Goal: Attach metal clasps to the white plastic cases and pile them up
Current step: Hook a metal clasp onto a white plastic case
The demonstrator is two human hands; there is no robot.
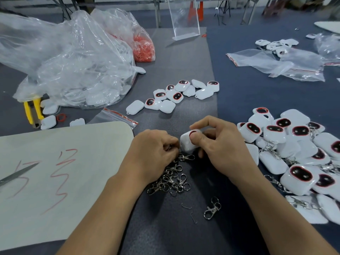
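Note:
My right hand (219, 142) grips a white plastic case (186, 142) with thumb and curled fingers, just above the dark table. My left hand (152, 153) is curled beside the case's left edge, its fingertips pinching a metal clasp (172, 147) that is mostly hidden. Beneath and in front of the left hand lies a heap of loose metal clasps (173, 178). One clasp (211, 208) lies alone nearer me. A pile of cases with clasps (292, 155) fills the right side. A group of cases without clasps (174, 95) lies beyond the hands.
A big clear bag of white cases (77, 70) and a bag of red rings (143, 48) sit at the back left. A beige sheet (55, 172) with scissors (16, 174) lies at the left. Yellow pliers (33, 111) and empty plastic bags (276, 61) are also there.

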